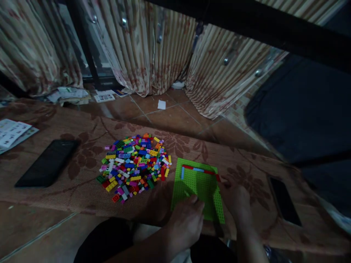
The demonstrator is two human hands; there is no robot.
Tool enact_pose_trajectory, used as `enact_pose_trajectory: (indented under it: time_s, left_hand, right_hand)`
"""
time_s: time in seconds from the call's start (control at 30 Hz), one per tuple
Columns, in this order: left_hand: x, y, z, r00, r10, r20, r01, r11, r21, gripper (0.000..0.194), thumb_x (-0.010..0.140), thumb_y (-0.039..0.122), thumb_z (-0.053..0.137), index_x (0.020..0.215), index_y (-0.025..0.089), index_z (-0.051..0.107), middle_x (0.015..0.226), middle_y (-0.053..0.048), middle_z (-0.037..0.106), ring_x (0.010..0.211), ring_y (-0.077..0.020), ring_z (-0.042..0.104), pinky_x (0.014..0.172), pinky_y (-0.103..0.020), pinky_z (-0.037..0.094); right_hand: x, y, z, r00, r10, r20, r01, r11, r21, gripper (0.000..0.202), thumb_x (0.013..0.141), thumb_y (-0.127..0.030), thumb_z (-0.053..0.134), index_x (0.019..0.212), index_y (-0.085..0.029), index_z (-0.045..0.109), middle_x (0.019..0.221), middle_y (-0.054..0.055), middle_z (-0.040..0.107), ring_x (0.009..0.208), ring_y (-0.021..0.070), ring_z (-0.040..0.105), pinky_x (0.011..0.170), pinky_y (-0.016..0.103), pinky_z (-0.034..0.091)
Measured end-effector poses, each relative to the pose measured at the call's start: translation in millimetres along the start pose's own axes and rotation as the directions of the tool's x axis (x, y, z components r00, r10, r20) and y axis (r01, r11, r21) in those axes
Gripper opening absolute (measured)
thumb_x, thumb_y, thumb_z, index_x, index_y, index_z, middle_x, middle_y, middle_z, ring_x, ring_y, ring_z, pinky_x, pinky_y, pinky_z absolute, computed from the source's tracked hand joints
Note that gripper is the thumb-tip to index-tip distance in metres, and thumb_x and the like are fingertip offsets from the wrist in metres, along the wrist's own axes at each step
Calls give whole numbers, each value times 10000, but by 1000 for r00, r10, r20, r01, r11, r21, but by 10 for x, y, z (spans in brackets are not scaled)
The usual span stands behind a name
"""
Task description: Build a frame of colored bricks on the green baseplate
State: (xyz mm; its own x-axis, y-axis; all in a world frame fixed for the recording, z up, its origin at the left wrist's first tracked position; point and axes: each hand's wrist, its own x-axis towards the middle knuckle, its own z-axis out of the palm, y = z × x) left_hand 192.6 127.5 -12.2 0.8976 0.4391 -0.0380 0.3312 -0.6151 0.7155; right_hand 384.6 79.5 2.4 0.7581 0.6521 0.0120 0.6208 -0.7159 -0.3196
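Observation:
A green studded baseplate [201,188] lies on the patterned cloth before me. Along its far side runs a row of red bricks [189,167] with a light blue brick [198,170] among them. Another light blue brick [182,172] stands at the left end, at an angle to the row. My right hand [236,195] is at the plate's right edge, its fingertips pinched at a red brick [218,178]. Over the near left part of the plate, my left hand [188,216] is closed with curled fingers; what it holds, if anything, is hidden.
A heap of mixed coloured bricks [137,164] is left of the plate. Farther left lie a black tablet or phone [48,164] and printed sheets [13,133]. A dark phone [284,201] is at the right. Beyond the cloth's far edge are tiled floor and striped curtains [145,47].

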Motion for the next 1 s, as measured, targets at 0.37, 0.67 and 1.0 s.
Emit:
enact_pose_trajectory:
  time_s: [0.37,0.67,1.0]
  left_hand:
    - [134,-63,103,995,-101,11,102,993,-55,277,876,194,438,1128,206,552,1101,-51,582,971,-219,592,856,-386,526]
    - [147,-56,82,995,-97,36,99,994,-50,279,877,185,417,1126,203,542,1105,-52,571,953,-214,593,839,-386,534]
    - [159,-76,102,991,-95,97,99,995,-33,307,861,159,398,1130,197,541,1118,-60,560,1007,-214,577,870,-373,521]
  right_hand:
    - [15,-57,136,996,7,88,7,986,-164,241,851,-284,533,975,-194,719,830,71,740,785,209,683,631,268,398]
    - [74,-59,211,998,41,48,-31,980,-198,250,874,-305,515,899,-186,733,798,83,737,768,209,676,629,275,381]
    - [118,-87,247,998,66,8,-63,981,-185,252,857,-317,535,882,-184,748,784,90,738,771,222,677,613,280,356]
